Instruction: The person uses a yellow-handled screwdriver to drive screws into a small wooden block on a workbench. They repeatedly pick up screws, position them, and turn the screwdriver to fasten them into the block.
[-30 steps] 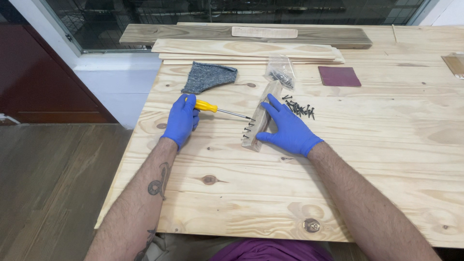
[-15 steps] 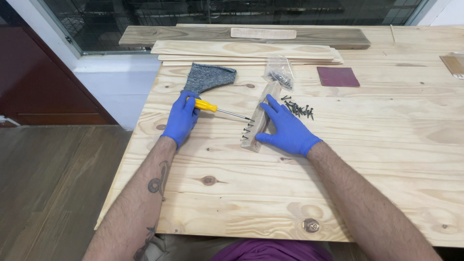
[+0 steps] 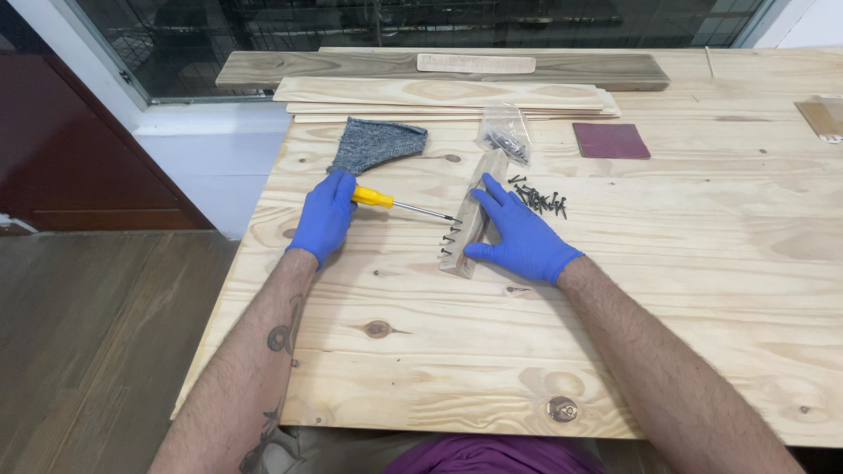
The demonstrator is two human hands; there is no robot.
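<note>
On the table [image 3: 702, 290]:
Left hand [image 3: 323, 215]: fingers closed round the yellow screwdriver [image 3: 399, 204], tip at a screw, position unchanged.
Right hand [image 3: 520, 233]: open, still flat against the wood block [image 3: 474, 213].
Block: centre table, unmoved.

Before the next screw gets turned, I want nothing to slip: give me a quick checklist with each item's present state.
1. Left hand grips the yellow-handled screwdriver: ok.
2. Screwdriver tip meets a screw in the wooden strip: cannot tell, too small.
3. Right hand braces the strip on the far side: ok.
4. Strip lies flat on the plywood table: ok.
5. Spare loose screws lie close beside the right hand: ok.
6. Grey cloth lies clear of the screwdriver: ok.
</note>
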